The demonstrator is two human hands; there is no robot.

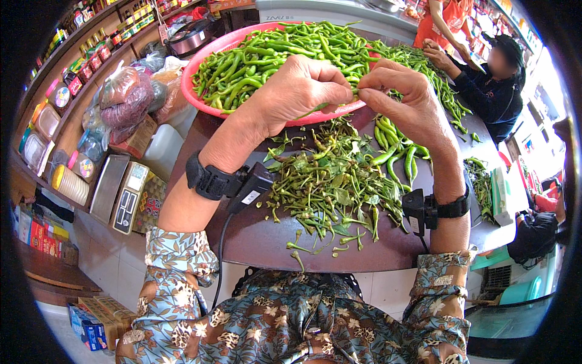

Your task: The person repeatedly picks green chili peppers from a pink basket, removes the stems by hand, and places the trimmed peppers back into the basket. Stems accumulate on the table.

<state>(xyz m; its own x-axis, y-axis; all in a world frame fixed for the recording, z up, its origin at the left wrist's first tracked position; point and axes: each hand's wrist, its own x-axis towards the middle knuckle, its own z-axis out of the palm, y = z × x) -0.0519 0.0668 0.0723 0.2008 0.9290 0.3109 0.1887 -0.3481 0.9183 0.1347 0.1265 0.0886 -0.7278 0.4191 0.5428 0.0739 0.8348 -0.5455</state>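
My left hand (309, 86) is above the near rim of a pink plastic basket (195, 88), its fingers closed on a green chili pepper (318, 109) that is mostly hidden under them. Beside it, my right hand (404, 93) has thumb and forefinger pinched at what looks like that pepper's stem end; the fingertips nearly meet. Green chili peppers (254, 59) heap up inside the basket. Below my hands lies a loose pile of plucked stems and leaves (336, 182) on the dark table (254, 241). A few green peppers (395, 145) rest on the table under my right wrist.
More peppers (436, 77) spread along the table's right side, where a person in dark clothes (491, 91) sits. Another person in an orange apron (448, 22) stands behind. A scale (129, 198), plastic bags (127, 95) and stocked shelves (86, 63) line the left.
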